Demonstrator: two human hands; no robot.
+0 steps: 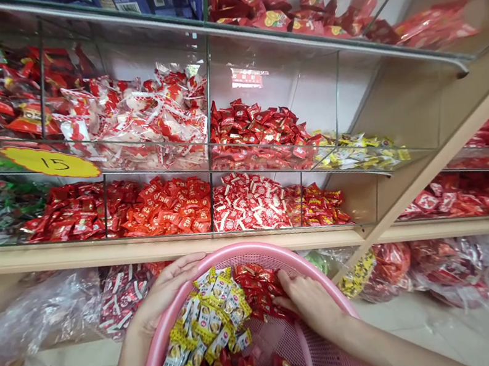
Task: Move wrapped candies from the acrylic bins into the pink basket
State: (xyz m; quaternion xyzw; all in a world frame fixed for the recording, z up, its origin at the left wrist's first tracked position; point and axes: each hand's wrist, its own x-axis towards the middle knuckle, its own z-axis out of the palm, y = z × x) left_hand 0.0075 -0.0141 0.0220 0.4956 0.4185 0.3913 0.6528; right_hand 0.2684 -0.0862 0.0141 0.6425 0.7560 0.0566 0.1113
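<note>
A pink plastic basket (246,251) is held in front of me, filled with yellow-wrapped candies (211,320) and red-wrapped candies (256,293). My left hand (164,293) grips the basket's far left rim, fingers curled over the edge. Inside the basket, my right hand (309,303) has its fingers closed into the red candies at the far side. What those fingers hold is hidden among the wrappers.
Glass-fronted shelf bins (223,168) ahead hold red, white-red, green and yellow sweets (361,151). A yellow price tag "15" (51,162) sticks to the glass at left. Clear bags of candy (36,311) lie on the floor under the shelf.
</note>
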